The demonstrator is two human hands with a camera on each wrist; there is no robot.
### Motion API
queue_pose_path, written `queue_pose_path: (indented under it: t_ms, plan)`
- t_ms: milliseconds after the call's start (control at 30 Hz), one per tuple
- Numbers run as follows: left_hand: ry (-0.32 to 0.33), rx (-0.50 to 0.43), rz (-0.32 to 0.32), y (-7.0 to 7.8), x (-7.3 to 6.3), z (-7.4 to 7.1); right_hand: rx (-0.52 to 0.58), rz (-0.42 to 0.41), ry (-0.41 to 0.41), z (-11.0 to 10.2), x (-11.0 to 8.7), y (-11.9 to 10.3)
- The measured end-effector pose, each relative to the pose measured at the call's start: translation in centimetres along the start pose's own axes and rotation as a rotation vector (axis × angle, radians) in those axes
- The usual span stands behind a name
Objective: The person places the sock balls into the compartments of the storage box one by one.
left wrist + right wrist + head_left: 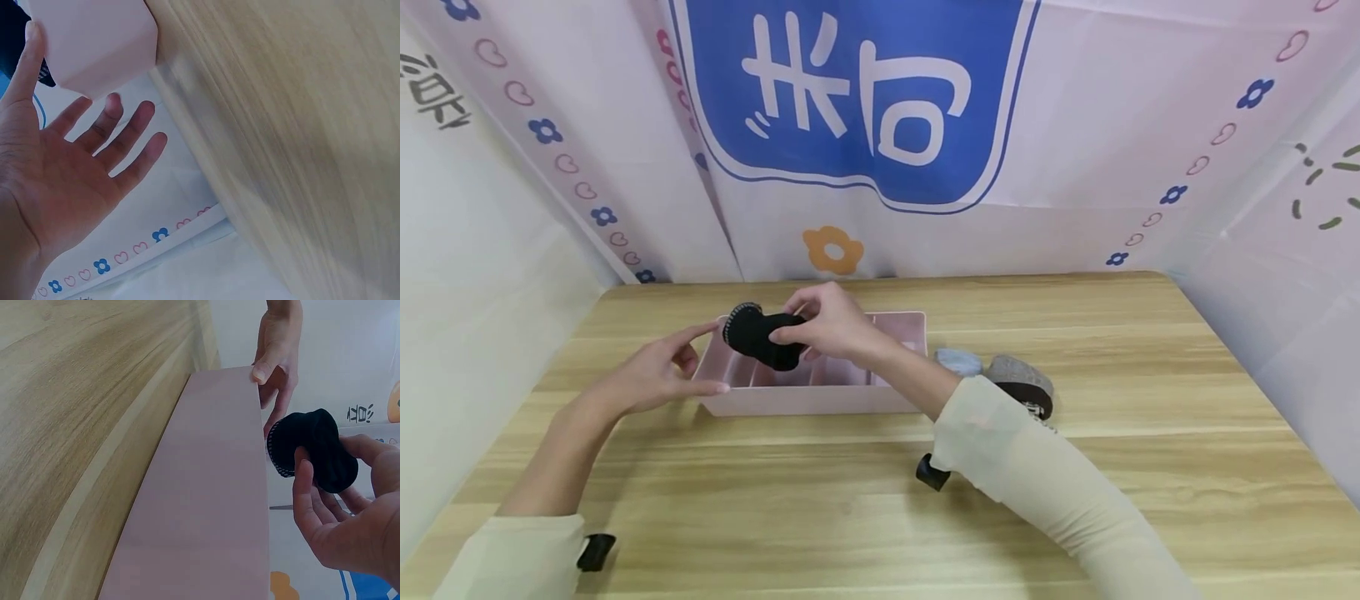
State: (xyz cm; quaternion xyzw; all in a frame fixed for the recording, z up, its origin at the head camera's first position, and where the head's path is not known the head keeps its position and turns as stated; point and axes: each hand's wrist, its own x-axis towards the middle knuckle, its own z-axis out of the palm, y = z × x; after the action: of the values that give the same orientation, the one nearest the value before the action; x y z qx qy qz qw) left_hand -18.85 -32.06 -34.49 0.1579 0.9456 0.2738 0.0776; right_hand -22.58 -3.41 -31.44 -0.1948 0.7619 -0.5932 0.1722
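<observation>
A soft, rolled-up black fabric bundle (765, 337) sits in the grip of the right hand (831, 325), pinched between the thumb and the fingers, over the left-hand part of a long, rectangular pink box (820, 400) with smooth, plastic-looking walls. The bundle's held end lies against the fingertips, while its other end juts out past them toward the box's left end; in the right wrist view it shows above the box's rim. The left hand (658, 375) is at the left end of the box, with its thumb extended onto the near corner of the rim, its index finger reaching to the far corner, and the other fingers spread loosely, none of them wrapped round anything. The bundle's cloth is matte and lumpy, with a row of pale stitches along its rounded outer edge. Thin upright dividers split the box's inside into narrow compartments, and its front wall is flat and plain. Just right of the box lies a small, pale blue, soft-looking bundle (958, 361), and beside that a rounded, grey, fuzzy-textured bundle (1021, 373) with a dark brown band, partly hidden by a loose cream fabric sleeve (1037, 475). Under the box spreads a light wooden tabletop (760, 500) with streaky grain; behind it hangs a creased white printed cloth (1075, 167).
</observation>
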Motion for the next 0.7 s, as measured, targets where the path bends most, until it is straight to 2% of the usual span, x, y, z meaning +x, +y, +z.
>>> queue_pose_path:
  t_ms: [133, 400, 700]
  plan:
    - [-0.017, 0.003, -0.002, -0.2, 0.3, 0.0, -0.01, -0.004, 0.003, 0.3, 0.1, 0.0]
    - [-0.03, -0.069, -0.027, -0.6, 0.3, 0.1, -0.035, 0.013, 0.041, 1.7, 0.7, 0.2]
    - [-0.043, -0.076, -0.042, -0.6, 0.5, 0.0, 0.017, 0.022, 0.062, 2.9, 1.1, -0.2]
